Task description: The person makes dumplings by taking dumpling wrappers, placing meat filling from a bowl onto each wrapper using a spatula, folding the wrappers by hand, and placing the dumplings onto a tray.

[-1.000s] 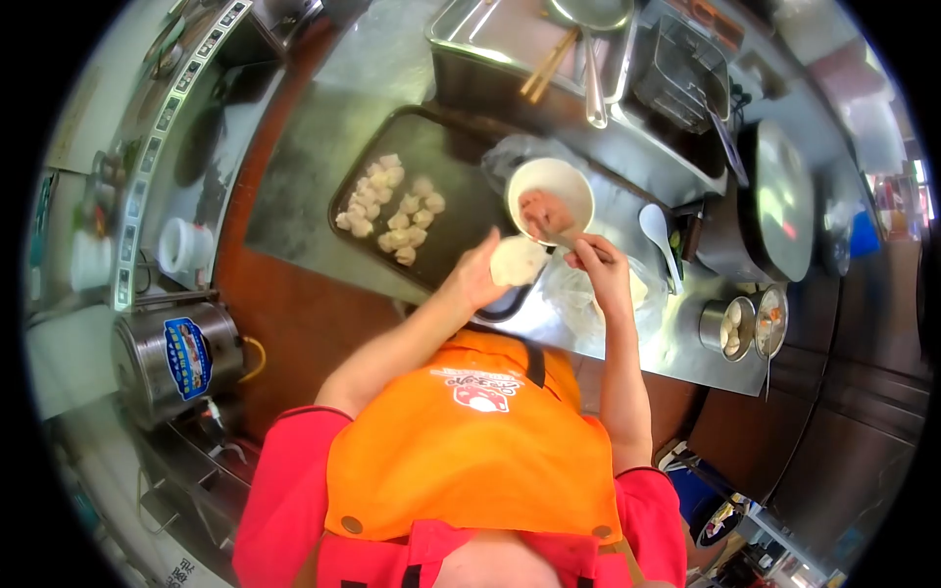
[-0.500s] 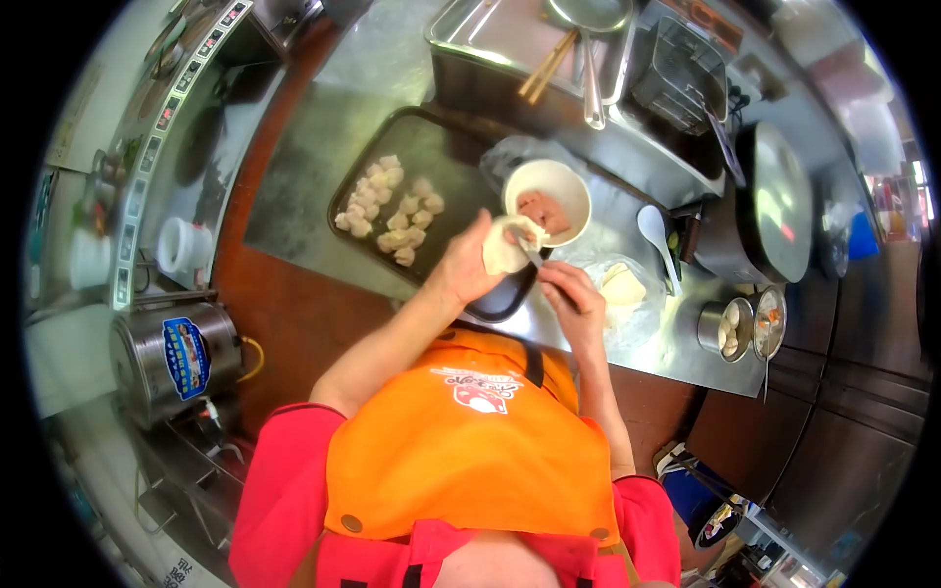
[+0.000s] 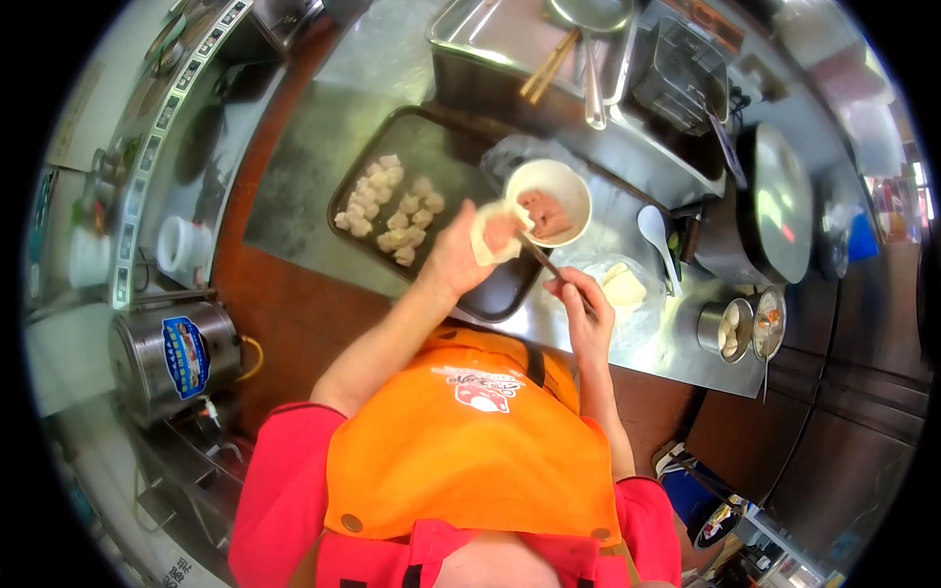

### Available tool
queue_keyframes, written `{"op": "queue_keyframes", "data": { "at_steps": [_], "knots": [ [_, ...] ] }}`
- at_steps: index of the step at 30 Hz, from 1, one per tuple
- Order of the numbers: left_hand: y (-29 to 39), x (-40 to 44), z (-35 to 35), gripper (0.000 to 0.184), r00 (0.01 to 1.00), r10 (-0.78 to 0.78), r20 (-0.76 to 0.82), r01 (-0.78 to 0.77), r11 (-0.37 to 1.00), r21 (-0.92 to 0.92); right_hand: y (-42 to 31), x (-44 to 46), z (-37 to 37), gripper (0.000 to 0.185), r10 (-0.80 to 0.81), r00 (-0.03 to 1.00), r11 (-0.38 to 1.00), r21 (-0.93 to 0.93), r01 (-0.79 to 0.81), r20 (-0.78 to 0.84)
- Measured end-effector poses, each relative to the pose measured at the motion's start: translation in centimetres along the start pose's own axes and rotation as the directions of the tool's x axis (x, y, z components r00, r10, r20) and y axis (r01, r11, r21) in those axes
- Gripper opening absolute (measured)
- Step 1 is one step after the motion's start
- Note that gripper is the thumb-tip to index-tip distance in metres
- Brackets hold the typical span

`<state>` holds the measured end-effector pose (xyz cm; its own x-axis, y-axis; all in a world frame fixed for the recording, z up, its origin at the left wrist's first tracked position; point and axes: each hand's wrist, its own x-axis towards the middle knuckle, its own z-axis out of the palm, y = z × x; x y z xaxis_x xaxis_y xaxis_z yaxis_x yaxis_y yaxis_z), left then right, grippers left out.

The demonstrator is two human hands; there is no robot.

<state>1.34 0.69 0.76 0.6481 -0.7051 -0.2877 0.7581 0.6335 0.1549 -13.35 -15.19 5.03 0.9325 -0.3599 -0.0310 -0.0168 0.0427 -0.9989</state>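
Observation:
My left hand [image 3: 453, 257] holds a pale dumpling wrapper [image 3: 481, 245] in its fingers, with a patch of pink meat filling [image 3: 500, 233] on it. Between the fingers of my right hand [image 3: 588, 316] is a narrow, flat-looking spreading tool [image 3: 545, 261], its far end by the wrapper's right edge and the bowl's lower rim. The white bowl [image 3: 586, 191] holds more pink meat [image 3: 545, 212]. Left of my hands, a dark tray [image 3: 451, 157] carries two groups of folded dumplings [image 3: 369, 200]. A stack of wrappers [image 3: 621, 285] lies on plastic to the right.
A white spoon [image 3: 658, 240] rests on the steel counter [image 3: 711, 343]. Two small metal containers [image 3: 725, 330] stand at its right end. Behind are a steel bin with chopsticks [image 3: 548, 67], a strainer, a wire basket [image 3: 683, 73] and a big lidded pot [image 3: 779, 201].
The tool has drawn back from the wrapper's middle toward its right edge, and my right hand has shifted slightly right and down. Spread meat now shows on the wrapper, which has tilted.

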Motion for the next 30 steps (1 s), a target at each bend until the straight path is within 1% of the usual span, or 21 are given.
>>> {"op": "queue_keyframes", "data": {
  "at_steps": [3,6,7,10,11,14,17,20,21,22,23,24,25,26,27,28,29,30],
  "knots": [
    [-0.3,-0.3,0.8,0.056,0.999,0.004,-0.033,-0.005,1.0,-0.016,1.0,2.0,-0.3,0.022,0.042,0.999,0.998,0.044,-0.042,-0.018],
    [0.3,-0.6,1.2,0.056,0.999,0.022,-0.04,-0.022,1.0,-0.001,2.2,3.1,-1.0,0.024,0.108,0.98,0.981,0.175,-0.078,-0.168],
    [0.5,-0.7,1.1,0.056,0.999,0.034,-0.041,-0.034,0.999,0.0,2.6,3.5,-1.5,0.025,0.119,0.975,0.978,0.191,-0.082,-0.19],
    [0.9,-1.0,0.9,0.054,0.998,0.045,-0.053,-0.045,0.999,0.002,3.7,5.2,-2.4,0.025,0.215,0.964,0.97,0.152,-0.191,-0.157],
    [0.8,-1.1,0.8,0.054,0.997,0.044,-0.059,-0.044,0.999,0.002,4.0,5.8,-2.4,0.022,0.263,0.953,0.959,0.154,-0.24,-0.151],
    [0.7,-1.4,0.6,0.052,0.996,0.023,-0.085,-0.024,1.0,-0.014,4.8,7.0,-3.3,0.019,0.233,0.97,0.971,-0.042,-0.237,-0.074],
    [0.5,-1.2,0.0,0.051,0.997,0.025,-0.07,-0.027,0.999,-0.033,0.6,6.1,-3.5,0.017,0.103,0.983,0.958,-0.249,-0.139,-0.151],
    [0.4,-1.4,0.4,0.053,0.999,0.002,-0.038,-0.003,0.999,-0.035,-2.2,4.7,-3.6,0.017,0.014,0.988,0.975,-0.217,-0.048,-0.155],
    [0.2,-1.5,0.9,0.054,1.0,0.009,-0.012,-0.009,1.0,-0.02,-3.3,4.1,-3.3,0.015,0.074,0.987,0.986,-0.139,-0.094,-0.141],
    [-0.1,-1.6,1.8,0.055,1.0,0.013,0.016,-0.013,1.0,-0.005,-4.1,3.5,-2.4,0.015,0.121,0.986,0.992,0.034,-0.118,-0.111],
    [-0.3,-1.9,2.9,0.056,0.999,0.018,0.045,-0.019,1.0,0.01,-4.0,3.2,-2.0,0.016,0.147,0.987,0.982,0.131,-0.138,-0.059],
    [-0.5,-2.5,4.6,0.057,0.991,0.034,0.13,-0.038,0.999,0.027,-3.8,3.1,-1.7,0.016,0.166,0.986,0.96,0.227,-0.162,0.002],
    [-0.6,-3.7,6.7,0.059,0.976,0.054,0.212,-0.064,0.997,0.042,-3.7,3.0,-1.2,0.018,0.164,0.986,0.911,0.38,-0.162,0.028],
    [-0.4,-4.8,8.5,0.061,0.956,0.073,0.286,-0.093,0.994,0.058,-3.5,3.0,-1.2,0.018,0.148,0.988,0.867,0.472,-0.156,0.055],
    [-0.1,-5.7,9.6,0.067,0.959,0.024,0.284,-0.007,0.998,-0.06,-3.2,2.9,-1.3,0.018,0.133,0.987,0.812,0.561,-0.158,0.086],
    [-0.2,-5.8,9.1,0.068,0.961,0.014,0.277,0.006,0.998,-0.07,-2.8,2.8,-1.4,0.017,0.115,0.986,0.747,0.644,-0.165,0.119],
    [-0.6,-5.5,7.9,0.069,0.962,0.006,0.274,0.016,0.997,-0.079,-2.6,2.8,-1.4,0.016,0.133,0.981,0.759,0.622,-0.193,0.142],
    [-1.0,-4.9,6.3,0.069,0.962,-0.002,0.274,0.026,0.996,-0.086,-2.0,3.0,-1.4,0.015,0.2,0.966,0.78,0.571,-0.258,0.164]
  ]
}}
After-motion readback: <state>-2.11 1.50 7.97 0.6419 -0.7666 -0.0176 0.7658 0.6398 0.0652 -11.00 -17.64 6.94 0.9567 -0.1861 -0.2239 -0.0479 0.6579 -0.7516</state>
